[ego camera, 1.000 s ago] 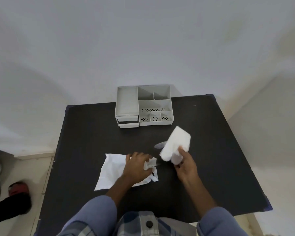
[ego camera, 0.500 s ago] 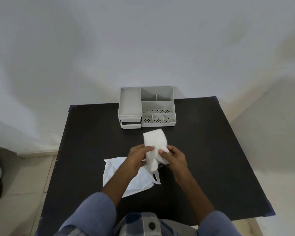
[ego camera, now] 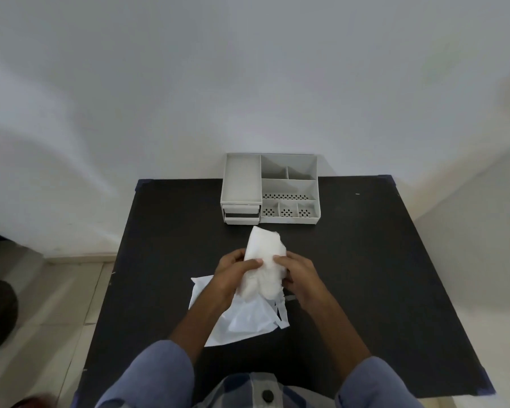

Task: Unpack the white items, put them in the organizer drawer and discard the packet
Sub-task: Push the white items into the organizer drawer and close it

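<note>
Black and matte, the table (ego camera: 365, 290) sits against a pale wall. Toward its near edge, around the middle, lies the crumpled white packet (ego camera: 242, 319). Just above it, the left hand (ego camera: 230, 272) and right hand (ego camera: 301, 275) both grip a white bundle (ego camera: 265, 260), thumbs pressed on its front. At the far edge stands the grey organizer (ego camera: 270, 188), its small drawers at front left.

White packet (ego camera: 242, 316) on black table (ego camera: 365, 275); grey organizer (ego camera: 270, 188); blue sleeves (ego camera: 159, 375).
</note>
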